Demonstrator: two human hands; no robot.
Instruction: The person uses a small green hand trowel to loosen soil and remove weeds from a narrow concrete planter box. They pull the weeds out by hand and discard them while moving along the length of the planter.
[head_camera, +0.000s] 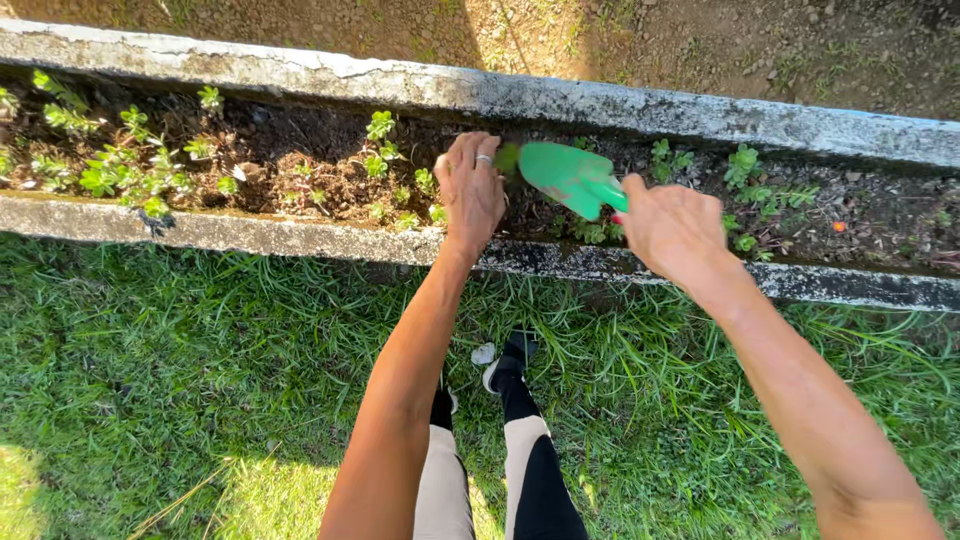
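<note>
Head view: our right hand (675, 228) grips a green trowel (568, 176) over the soil near the planter's near wall (250, 236); our left hand (470, 190) rests fingers-down beside its blade, fingers loosely curled, holding nothing.

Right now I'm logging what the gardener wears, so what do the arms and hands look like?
Both arms are bare to the edge of the picture, with no sleeves and no gloves. The left hand wears a silver-coloured ring on one finger. The right hand shows no ring or watch from this side.
</note>
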